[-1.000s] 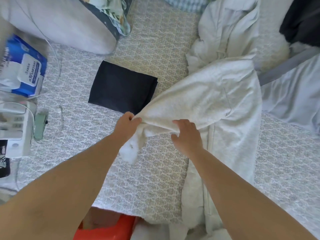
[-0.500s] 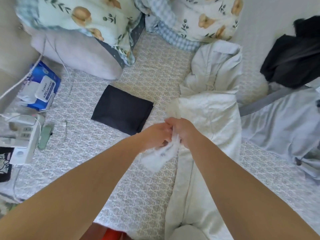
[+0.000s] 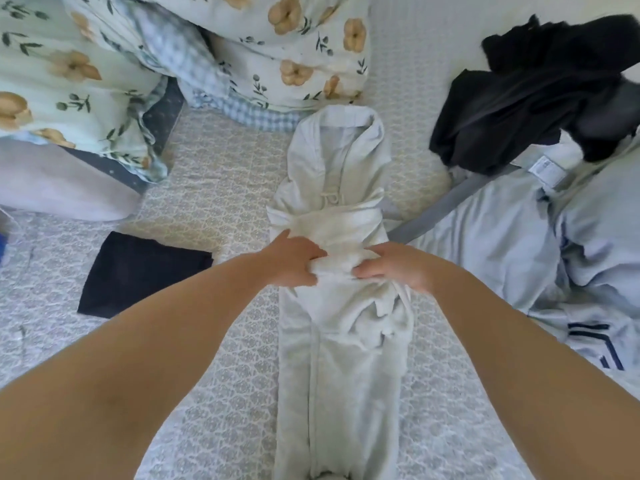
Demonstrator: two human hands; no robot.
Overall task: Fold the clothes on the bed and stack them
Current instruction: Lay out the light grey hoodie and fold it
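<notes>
At frame centre, left hand (image 3: pixel 294 261) and right hand (image 3: pixel 394 268) pinch the hoodie (image 3: pixel 343 341) sleeve (bunched): lay it flat along the body.

Soft, even daylight filled the scene, bright enough to wash out the white cloth at the bed's (image 3: pixel 221 188) far right corner. Shadows were faint and short under the forearms and beside the folded dark garment (image 3: pixel 138 271). Wide-angle distortion bowed the edges and swelled the forearms. Slight motion blur softened the checked fabric (image 3: pixel 180 60) and the bed's left edge.
</notes>
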